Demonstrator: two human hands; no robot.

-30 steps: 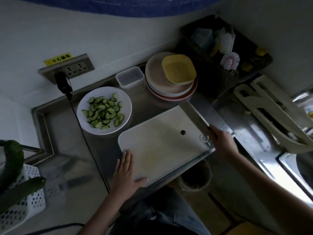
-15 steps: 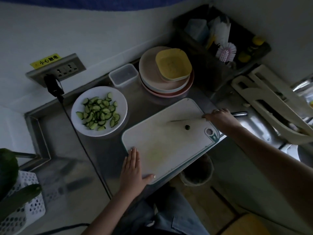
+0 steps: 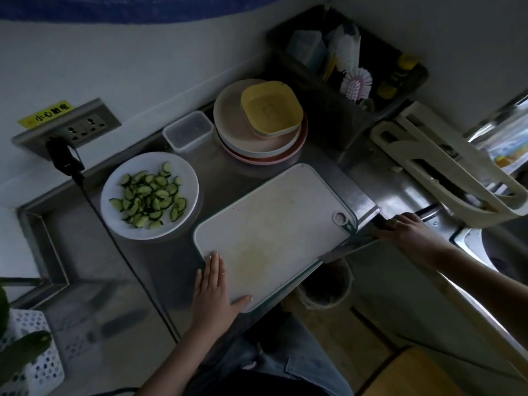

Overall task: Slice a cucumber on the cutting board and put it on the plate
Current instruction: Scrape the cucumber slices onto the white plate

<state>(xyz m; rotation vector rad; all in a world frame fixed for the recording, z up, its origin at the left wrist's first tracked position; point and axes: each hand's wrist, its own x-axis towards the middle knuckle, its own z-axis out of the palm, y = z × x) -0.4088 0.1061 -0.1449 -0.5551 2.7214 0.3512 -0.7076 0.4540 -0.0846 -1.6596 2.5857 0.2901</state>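
Note:
The white cutting board [image 3: 271,224] lies bare on the steel counter, its right corner over the counter's edge. My left hand [image 3: 213,292] rests flat on the board's near left corner, fingers straight. My right hand [image 3: 405,230] grips a knife [image 3: 343,248] at the board's right edge, the blade pointing down-left along that edge. Left of the board stands a white plate [image 3: 188,178] with several green cucumber slices [image 3: 148,195] heaped on it.
Behind the board are stacked plates [image 3: 228,115] topped by a yellow dish [image 3: 271,110] and a clear box [image 3: 188,130]. A plug cable [image 3: 114,241] crosses the counter. Whole cucumbers [image 3: 23,352] lie in a white basket at lower left. A bin [image 3: 325,287] stands below the board's corner; a dish rack [image 3: 445,172] and sink are at the right.
My right hand has drawn the knife from across the board's far part to its right edge. The small dark piece that lay on the board is gone. My left hand stays put.

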